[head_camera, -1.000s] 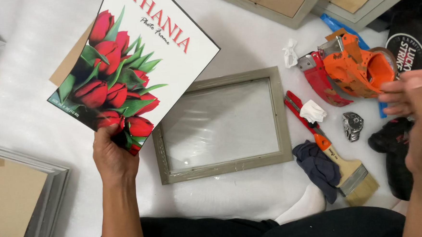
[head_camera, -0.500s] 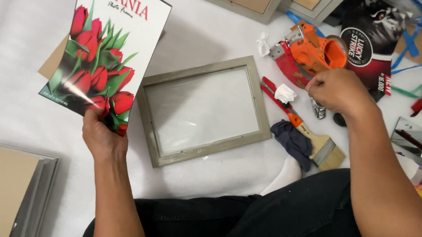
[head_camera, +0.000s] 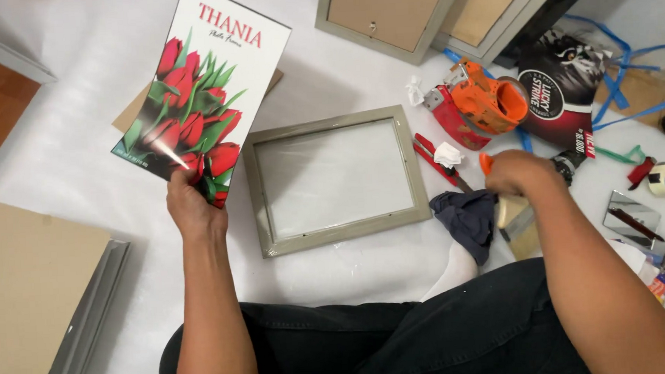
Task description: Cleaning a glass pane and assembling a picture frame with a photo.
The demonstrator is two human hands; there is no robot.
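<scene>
Tulip print (head_camera: 202, 95), a tall card of red flowers on white, is held up in the left hand (head_camera: 191, 206) over the white floor sheet (head_camera: 77, 94); the fingers are closed on its near bottom edge, thumb on the front. Its long axis runs from near-left to far-right, tilted a little clockwise, with the lettered top end pointing far and the flowers toward the person. A brown card (head_camera: 133, 114) lies on the sheet behind it, mostly hidden. Just right of the print, flat on the sheet, lies a grey-green frame (head_camera: 336, 179), its long side running left to right and skewed slightly, glass facing up. The right hand (head_camera: 520, 173) is curled shut around the orange handle of a brush (head_camera: 515, 219), whose pale bristles point near; the brush runs roughly far to near, beside a dark cloth (head_camera: 467, 214). Between frame and hand sits a red cutter (head_camera: 433, 159) with a wad of white tissue (head_camera: 447, 154) on it. Farther off rest an orange tool (head_camera: 491, 99), a dark printed bag (head_camera: 563, 91), more frames (head_camera: 384, 13) face down, and at far right a tape roll (head_camera: 662, 179). At near left a tan board (head_camera: 27, 294) rests on another frame. Black trousers (head_camera: 431, 333) and a white sock (head_camera: 451, 272) fill the near edge.
</scene>
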